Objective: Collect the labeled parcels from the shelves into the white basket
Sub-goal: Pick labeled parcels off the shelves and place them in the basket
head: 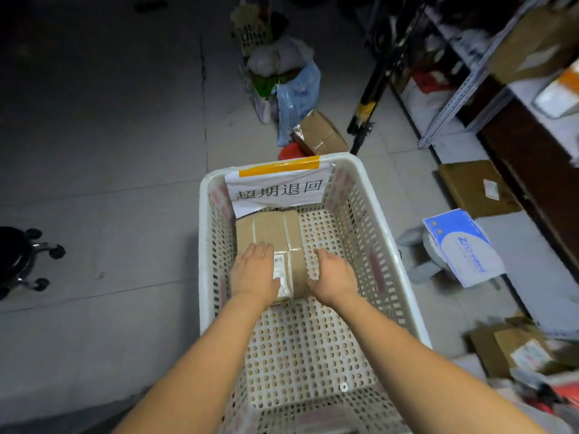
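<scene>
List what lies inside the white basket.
One brown parcel, left hand and right hand touching it, and a paper sign on the far wall. Anything beneath the parcel is covered.

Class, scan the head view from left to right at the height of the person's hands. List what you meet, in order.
Chair castor → left hand → parcel label → right hand → blue-and-white mailer.

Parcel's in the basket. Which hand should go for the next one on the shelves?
Probably the right hand: the shelves stand on its side; the left hand lies atop the parcel.
</scene>
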